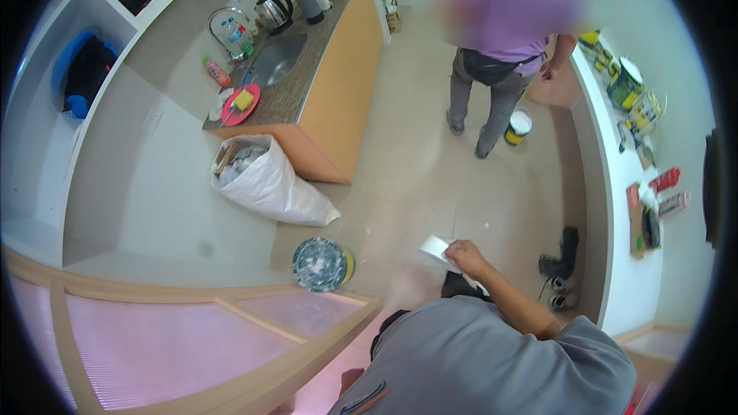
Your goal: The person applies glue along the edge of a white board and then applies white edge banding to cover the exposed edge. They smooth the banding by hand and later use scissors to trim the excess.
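My right hand (464, 254) reaches out in front of my grey shirt, its fingers closed on what looks like a roll of white tape (436, 247). The roll is held above the tiled floor, its pale flat side showing. Low in the view, beside the wooden frame with pink ribbed panels (154, 338), a small part of my left hand (350, 379) shows. Its fingers are mostly hidden, and I cannot see whether it holds anything. A round bucket with a paint-spattered lid (320, 264) stands on the floor to the left of the roll.
A full white sack (269, 184) leans by the counter (330, 100) with its sink (278, 60). Ahead, a person in a purple shirt (507, 8) stands near an open paint bucket (519, 124). Tools and cans line the white ledge (611, 207); black boots (565, 253) stand below it.
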A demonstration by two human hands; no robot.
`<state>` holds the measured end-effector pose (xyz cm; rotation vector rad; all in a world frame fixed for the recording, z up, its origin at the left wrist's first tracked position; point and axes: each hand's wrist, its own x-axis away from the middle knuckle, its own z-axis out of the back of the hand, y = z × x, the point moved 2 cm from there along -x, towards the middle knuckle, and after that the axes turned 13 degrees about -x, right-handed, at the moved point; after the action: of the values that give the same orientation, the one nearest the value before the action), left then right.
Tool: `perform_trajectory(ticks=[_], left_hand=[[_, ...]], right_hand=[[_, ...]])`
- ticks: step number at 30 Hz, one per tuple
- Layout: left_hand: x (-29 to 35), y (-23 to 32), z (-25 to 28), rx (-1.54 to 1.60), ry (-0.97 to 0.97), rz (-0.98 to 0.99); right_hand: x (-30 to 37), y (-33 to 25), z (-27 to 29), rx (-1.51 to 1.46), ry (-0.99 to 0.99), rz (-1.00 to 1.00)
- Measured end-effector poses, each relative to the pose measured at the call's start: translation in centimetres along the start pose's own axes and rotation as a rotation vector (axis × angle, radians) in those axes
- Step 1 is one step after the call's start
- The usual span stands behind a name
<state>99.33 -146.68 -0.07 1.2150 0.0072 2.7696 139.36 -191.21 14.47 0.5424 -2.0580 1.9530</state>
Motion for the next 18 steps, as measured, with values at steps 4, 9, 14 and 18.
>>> perform_trajectory(ticks=[4,9,14,18], left_hand=[[-4.8,7.1,4.0,0.507,-0.029,0.246],[-11.4,10.9,11.0,0.733,-0.068,0.334],[-19.9,10.2,19.2,0.826,-0.149,0.336],[-29.0,6.7,27.2,0.844,-0.218,0.323]], right_hand=[[-5.1,-6.0,6.4,0.107,-0.043,0.002],[-12.0,-9.4,14.1,0.078,-0.001,0.005],[-18.1,-11.9,19.0,0.099,0.068,0.17],[-23.7,-13.3,22.8,0.024,0.163,0.13]])
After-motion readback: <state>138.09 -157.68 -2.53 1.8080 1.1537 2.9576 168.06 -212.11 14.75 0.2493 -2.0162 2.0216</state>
